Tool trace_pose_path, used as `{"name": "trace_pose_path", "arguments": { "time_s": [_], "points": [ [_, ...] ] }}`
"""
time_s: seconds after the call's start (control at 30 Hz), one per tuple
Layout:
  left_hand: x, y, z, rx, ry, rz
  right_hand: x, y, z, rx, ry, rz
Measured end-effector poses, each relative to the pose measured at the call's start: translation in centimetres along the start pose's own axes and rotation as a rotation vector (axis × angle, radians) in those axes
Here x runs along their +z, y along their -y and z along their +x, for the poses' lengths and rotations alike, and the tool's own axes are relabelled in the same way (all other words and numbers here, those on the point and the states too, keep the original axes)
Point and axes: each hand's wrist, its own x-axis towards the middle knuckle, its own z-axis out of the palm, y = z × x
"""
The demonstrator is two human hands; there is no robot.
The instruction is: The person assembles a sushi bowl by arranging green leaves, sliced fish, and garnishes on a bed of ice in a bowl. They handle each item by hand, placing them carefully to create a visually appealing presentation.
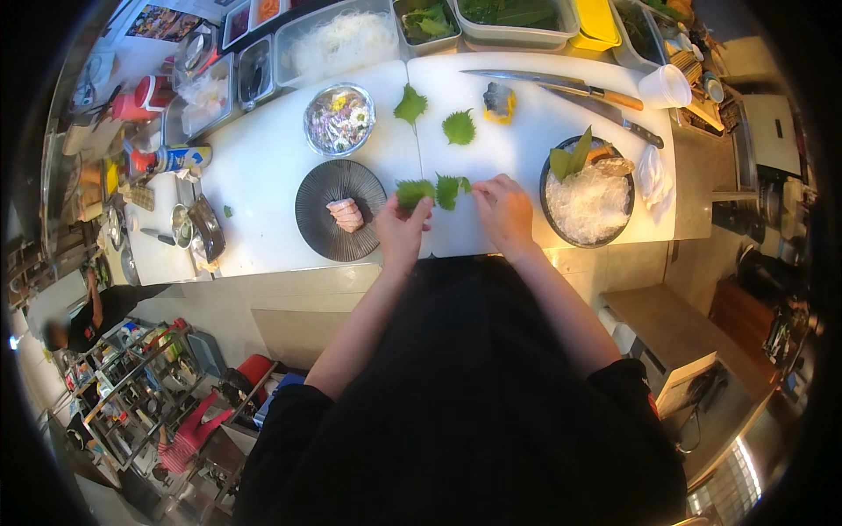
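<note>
Over the white cutting board (254, 215), my left hand (403, 232) pinches a serrated green shiso leaf (415, 192) between thumb and fingers. My right hand (506, 212) is closed at the right edge of a second shiso leaf (448, 190), its fingertips pressed together there. The two leaves are side by side; whether they touch is hard to tell. Left of my left hand sits a dark ridged plate (316, 197) with pale pink slices (346, 215) on it. Farther back, two more shiso leaves, a left one (410, 106) and a right one (459, 128), lie flat.
A bowl of small flowers (340, 120) stands behind the plate. Two knives, one wooden-handled (561, 85) and one dark-handled (614, 121), lie at the back right. A dark bowl of ice (586, 209) is at right, near a crumpled cloth (650, 180). Containers, including one of white shreds (344, 44), line the back.
</note>
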Motion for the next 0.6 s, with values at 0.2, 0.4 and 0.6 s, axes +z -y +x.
{"name": "trace_pose_path", "arguments": {
  "time_s": [0.2, 0.4, 0.6],
  "points": [
    [4.4, 1.5, 1.3, -0.064, 0.238, -0.033, -1.0, -0.5, -0.2, 0.223, -0.057, 0.266],
    [1.7, -3.5, 8.5, 0.191, -0.092, 0.118, -0.2, -1.1, 0.4, 0.125, -0.035, 0.16],
    [-0.3, -6.0, 6.6, -0.004, 0.111, 0.024, 1.4, 1.7, 7.1, 0.236, -0.18, -0.08]
  ]
}}
